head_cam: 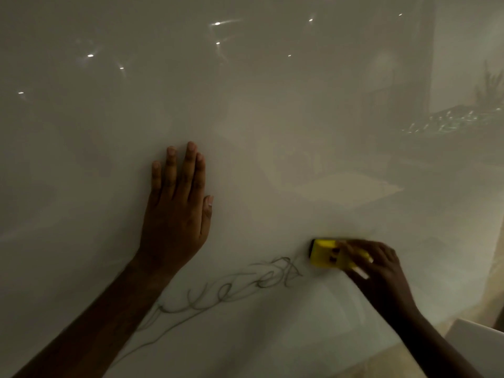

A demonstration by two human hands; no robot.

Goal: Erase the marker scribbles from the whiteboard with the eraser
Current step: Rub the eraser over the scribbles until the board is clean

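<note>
1. Whiteboard: glossy, fills nearly whole view; dim light, reflections of ceiling lamps and room furniture on surface.

2. Scribbles: thin dark looping marker line, lower centre; runs from lower left beside the left forearm up and right, ending in a tangle just left of the eraser. Faint, part smeared.

3. Eraser: yellow block w/ dark edge on its left end, lying against the board, lower right, just beside the scribbles' right end. Motion-blurred.

4. Left hand: flat on board, palm down, fingers straight and close together, thumb out a little to the right. Above the scribbles, well left of the eraser. Holds nothing.

5. Right hand: fingers curled over the eraser's right half, gripping it against the board. Blurred; exact finger placement can't tell.

6. White object: bottom right corner, past board edge; kind unclear.
</note>
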